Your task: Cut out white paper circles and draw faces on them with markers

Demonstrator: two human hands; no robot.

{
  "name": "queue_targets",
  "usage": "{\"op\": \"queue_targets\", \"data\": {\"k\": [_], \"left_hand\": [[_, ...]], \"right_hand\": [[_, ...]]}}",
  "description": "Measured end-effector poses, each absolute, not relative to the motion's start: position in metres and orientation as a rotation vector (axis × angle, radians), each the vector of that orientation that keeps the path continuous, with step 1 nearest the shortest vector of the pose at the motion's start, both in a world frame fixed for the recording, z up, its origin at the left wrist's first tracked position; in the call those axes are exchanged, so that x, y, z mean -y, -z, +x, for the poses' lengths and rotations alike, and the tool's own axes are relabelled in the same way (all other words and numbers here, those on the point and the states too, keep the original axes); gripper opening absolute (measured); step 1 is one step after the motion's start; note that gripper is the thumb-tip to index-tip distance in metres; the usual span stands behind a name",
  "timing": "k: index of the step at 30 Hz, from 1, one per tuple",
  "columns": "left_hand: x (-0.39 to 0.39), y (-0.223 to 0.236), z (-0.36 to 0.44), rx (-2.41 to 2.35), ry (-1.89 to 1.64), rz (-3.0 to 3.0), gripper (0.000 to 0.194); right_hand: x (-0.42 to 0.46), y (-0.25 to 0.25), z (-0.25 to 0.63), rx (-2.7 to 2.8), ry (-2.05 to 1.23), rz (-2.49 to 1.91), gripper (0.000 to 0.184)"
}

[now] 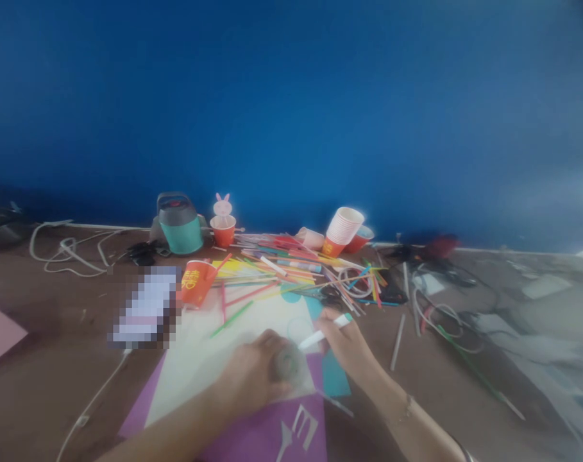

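A blurred, round grey thing that looks like a roll of tape [287, 364] is gripped by my left hand [253, 369] against the white paper [195, 366]. My right hand [344, 340] holds a white marker [320, 333] with a teal end, its other end slanting down close beside the roll. A faint teal circle outline [298, 329] shows on the paper just beyond the roll. Purple paper [253, 439] lies beneath the white paper, and a blue sheet [337, 375] sticks out at the right. White paper cut-outs [303, 427] lie on the purple paper.
Straws and sticks in many colours [272, 269] are heaped behind the papers. Around them stand a red paper cup [195, 282], a cup with a pink rabbit [222, 231], stacked cups [342, 231] and a teal container [181, 228]. A phone [149, 305] lies left; cables [70, 247] trail across the table.
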State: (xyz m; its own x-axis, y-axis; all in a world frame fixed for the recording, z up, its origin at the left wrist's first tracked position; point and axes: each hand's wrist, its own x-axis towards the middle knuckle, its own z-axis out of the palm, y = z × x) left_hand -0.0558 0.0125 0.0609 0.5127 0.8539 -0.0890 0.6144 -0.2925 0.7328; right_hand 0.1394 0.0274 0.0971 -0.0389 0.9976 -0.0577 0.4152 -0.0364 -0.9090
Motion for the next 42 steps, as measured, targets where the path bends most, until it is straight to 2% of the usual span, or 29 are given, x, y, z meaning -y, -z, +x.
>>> {"op": "queue_targets", "data": {"k": [12,21,24,29,33,38,42], "left_hand": [[-0.017,-0.07,-0.059,-1.251,-0.406,2.008,0.048],[-0.021,-0.084,-0.083,-1.423,-0.142,2.092,0.05],[-0.022,-0.084,-0.087,-1.405,-0.147,2.106,0.05],[-0.023,-0.078,-0.09,-1.347,-0.236,2.133,0.035],[-0.023,-0.07,-0.091,-1.336,-0.279,2.127,0.037],[-0.023,-0.075,-0.091,-1.317,-0.253,2.101,0.042],[-0.023,-0.076,-0.091,-1.309,-0.257,2.102,0.038]], "right_hand": [[-0.027,-0.096,0.135,1.385,-1.088,-1.499,0.021],[-0.022,-0.091,0.101,1.505,-1.164,-1.416,0.021],[-0.019,-0.091,0.094,1.679,-1.095,-1.393,0.02],[-0.018,-0.094,0.089,1.954,-0.985,-1.275,0.018],[-0.019,-0.092,0.089,2.174,-0.805,-1.174,0.016],[-0.019,-0.083,0.092,2.273,-0.748,-1.027,0.014],[-0.019,-0.077,0.093,2.344,-0.652,-0.933,0.014]]}}
